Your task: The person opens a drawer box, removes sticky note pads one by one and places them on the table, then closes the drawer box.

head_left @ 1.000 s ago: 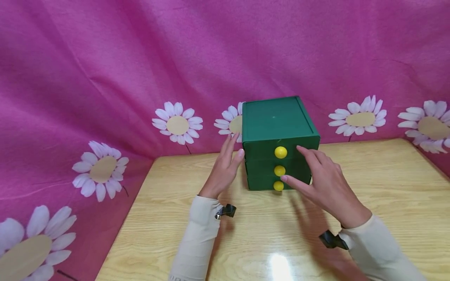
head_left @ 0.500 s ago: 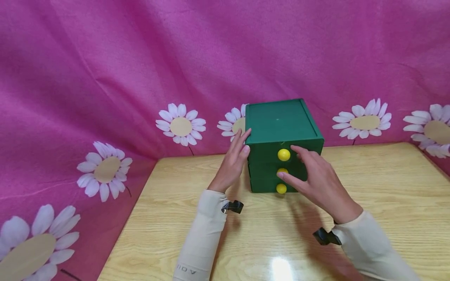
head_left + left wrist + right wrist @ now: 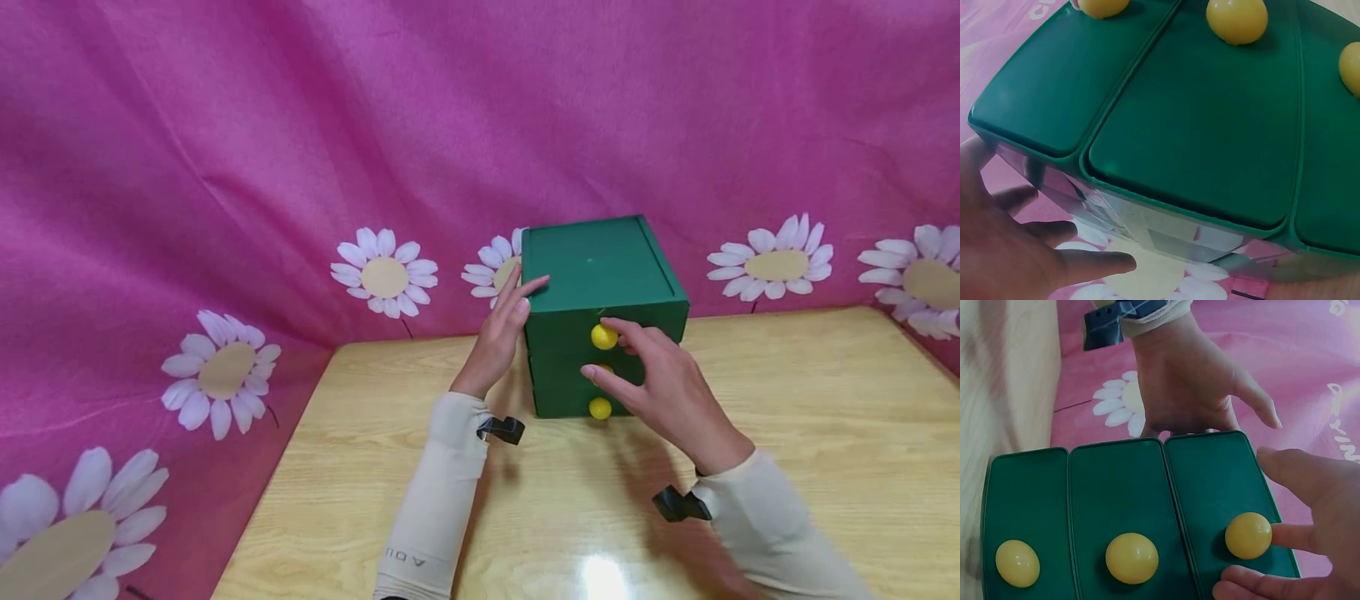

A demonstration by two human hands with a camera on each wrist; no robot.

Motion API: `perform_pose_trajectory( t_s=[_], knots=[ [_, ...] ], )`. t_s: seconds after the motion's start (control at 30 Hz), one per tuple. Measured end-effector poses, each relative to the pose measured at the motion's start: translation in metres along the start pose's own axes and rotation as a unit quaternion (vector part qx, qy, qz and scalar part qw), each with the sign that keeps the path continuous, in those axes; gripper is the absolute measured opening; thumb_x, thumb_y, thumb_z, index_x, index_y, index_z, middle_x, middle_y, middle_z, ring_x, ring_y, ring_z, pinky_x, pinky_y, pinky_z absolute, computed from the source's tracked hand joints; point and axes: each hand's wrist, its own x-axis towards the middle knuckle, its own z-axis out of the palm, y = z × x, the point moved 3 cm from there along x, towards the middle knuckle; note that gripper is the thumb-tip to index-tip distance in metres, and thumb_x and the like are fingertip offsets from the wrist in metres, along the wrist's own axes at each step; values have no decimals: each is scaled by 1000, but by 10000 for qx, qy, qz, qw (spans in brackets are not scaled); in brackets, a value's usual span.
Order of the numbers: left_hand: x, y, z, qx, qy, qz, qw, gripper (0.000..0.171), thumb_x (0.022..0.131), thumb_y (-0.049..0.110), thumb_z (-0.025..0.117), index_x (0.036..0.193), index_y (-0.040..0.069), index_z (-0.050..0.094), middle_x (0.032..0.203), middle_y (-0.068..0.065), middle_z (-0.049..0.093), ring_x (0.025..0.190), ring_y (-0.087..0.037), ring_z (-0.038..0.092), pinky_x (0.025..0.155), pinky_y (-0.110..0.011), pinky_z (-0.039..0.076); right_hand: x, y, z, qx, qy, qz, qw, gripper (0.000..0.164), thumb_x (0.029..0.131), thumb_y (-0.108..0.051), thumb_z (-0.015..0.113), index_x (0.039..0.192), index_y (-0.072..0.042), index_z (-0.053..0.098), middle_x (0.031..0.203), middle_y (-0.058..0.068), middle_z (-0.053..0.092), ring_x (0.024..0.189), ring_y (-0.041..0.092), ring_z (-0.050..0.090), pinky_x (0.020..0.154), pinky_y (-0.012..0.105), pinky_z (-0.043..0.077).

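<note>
A dark green cabinet point(image 3: 600, 267) with three drawers, each with a round yellow knob, stands on the table. My left hand point(image 3: 491, 346) lies along the cabinet's left side, one finger reaching over the top edge. In the left wrist view its straight fingers point(image 3: 1097, 265) spread beside that side wall. At the front, my right hand point(image 3: 678, 392) has its index fingertip at the top knob point(image 3: 1248, 535). Its thumb is apart from that knob, in front of the middle knob point(image 3: 1132, 558), which it partly covers in the head view. The bottom knob point(image 3: 600, 408) shows below.
The light wooden table point(image 3: 360, 467) extends around the cabinet. Behind and to the left hangs a pink cloth point(image 3: 450, 125) printed with white daisies. Black straps with small mounts sit at both wrists, over beige sleeves.
My right hand has moved left until its index fingertip reaches the top knob. My left hand has come up against the cabinet's left side. All drawers stay closed.
</note>
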Motion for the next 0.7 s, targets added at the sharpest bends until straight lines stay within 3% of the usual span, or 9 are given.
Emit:
perform_pose_trajectory(
  t_s=[0.17, 0.3, 0.43, 0.5, 0.6, 0.7],
  knots=[
    [7, -7, 0, -125, -64, 111, 9998, 47, 97, 34, 25, 133, 10, 43, 151, 3, 5, 137, -22, 9, 98, -50, 31, 1, 0, 3, -23, 180, -121, 9998, 58, 74, -40, 70, 125, -19, 51, 99, 3, 57, 89, 18, 53, 70, 37, 43],
    [12, -14, -1, -290, -76, 212, 9993, 43, 97, 26, 26, 130, 8, 47, 150, 8, 6, 137, -20, 9, 99, -48, 29, 1, 0, 6, -17, 187, -215, 9996, 55, 76, -39, 69, 124, -19, 51, 102, 1, 57, 89, 18, 54, 69, 37, 45],
    [16, -20, -1, -587, -38, 325, 9977, 41, 98, 24, 25, 125, 6, 51, 150, 9, 8, 135, -21, 12, 83, -39, 39, 2, 1, 9, -27, 249, -238, 9994, 49, 79, -35, 67, 123, -19, 52, 101, 1, 58, 87, 17, 55, 69, 36, 46],
    [17, -23, 0, -752, -28, 354, 9965, 41, 98, 23, 24, 123, 5, 52, 150, 10, 8, 134, -22, 14, 67, -34, 40, 3, 2, 9, -13, 311, -247, 9992, 47, 79, -30, 68, 122, -18, 53, 99, 0, 58, 86, 17, 55, 69, 36, 46],
    [19, -26, 1, -913, 0, 342, 9952, 40, 99, 22, 25, 120, 4, 53, 150, 11, 8, 135, -20, 11, 71, -32, 39, 5, 3, 11, 47, 417, -272, 9987, 43, 79, -24, 68, 120, -18, 54, 97, 0, 59, 84, 17, 56, 68, 36, 46],
    [20, -28, 3, -930, 38, 334, 9951, 37, 98, 21, 25, 118, 5, 53, 150, 10, 8, 136, -18, 9, 84, -42, 38, 6, 6, 10, 104, 527, -325, 9980, 41, 79, -18, 68, 118, -17, 56, 94, 0, 60, 82, 16, 57, 68, 37, 47]
  ],
)
